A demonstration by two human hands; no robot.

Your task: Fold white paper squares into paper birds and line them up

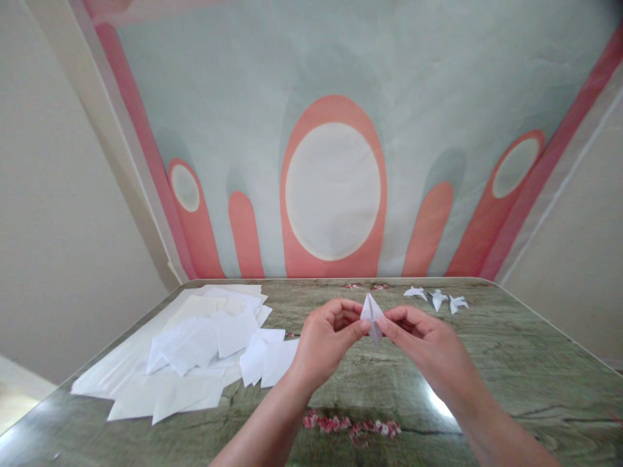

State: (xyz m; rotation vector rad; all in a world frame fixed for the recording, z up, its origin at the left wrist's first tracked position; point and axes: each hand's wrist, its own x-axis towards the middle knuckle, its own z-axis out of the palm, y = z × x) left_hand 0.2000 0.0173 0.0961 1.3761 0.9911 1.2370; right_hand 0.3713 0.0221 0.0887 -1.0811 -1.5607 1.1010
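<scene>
A small folded white paper piece [372,310], pointed at top and bottom with a crease down its middle, is held up above the table. My left hand [328,334] pinches its left edge between thumb and fingers. On the opposite edge, my right hand [422,337] grips it the same way. Both thumbs face me, and the fingers behind the paper are partly hidden.
Loose white paper sheets [189,395] and smaller cut squares [238,332] lie piled on the table's left side. Several small folded paper figures [438,299] sit at the back right. The wood-patterned table [525,389] meets a patterned wall behind.
</scene>
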